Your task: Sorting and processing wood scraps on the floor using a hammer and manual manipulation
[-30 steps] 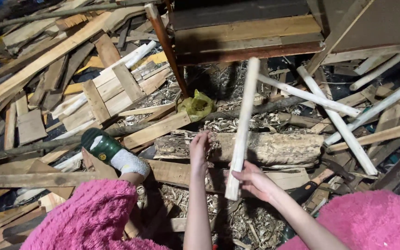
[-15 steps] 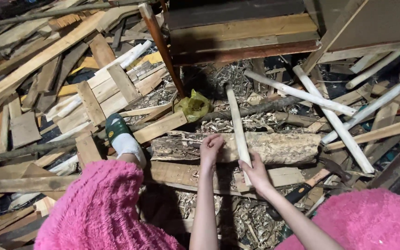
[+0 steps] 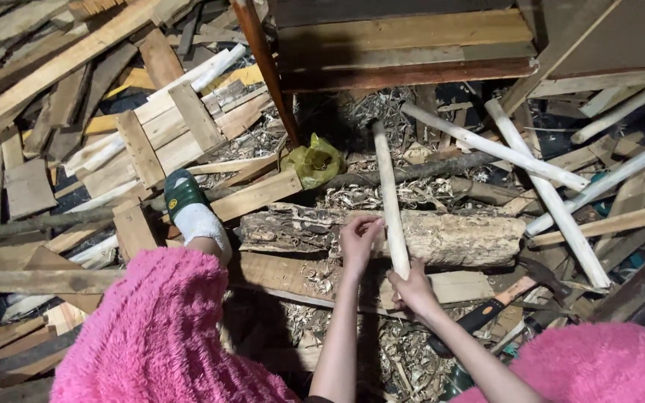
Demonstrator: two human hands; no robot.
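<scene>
Both hands grip the peeled stick lying across the log: left hand mid-shaft, right hand closed on its near end. Likely light, stiff, smooth.

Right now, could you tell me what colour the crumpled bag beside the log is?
The bag is yellow-green, seen in the head view.

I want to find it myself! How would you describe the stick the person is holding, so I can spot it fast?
Find the big rough bark-covered log lying sideways in the middle of the wood pile. A pale, smooth, peeled round stick lies across it, pointing away towards the yellow-green crumpled bag. Unlike the other pale sticks, both hands touch its near end.
</scene>
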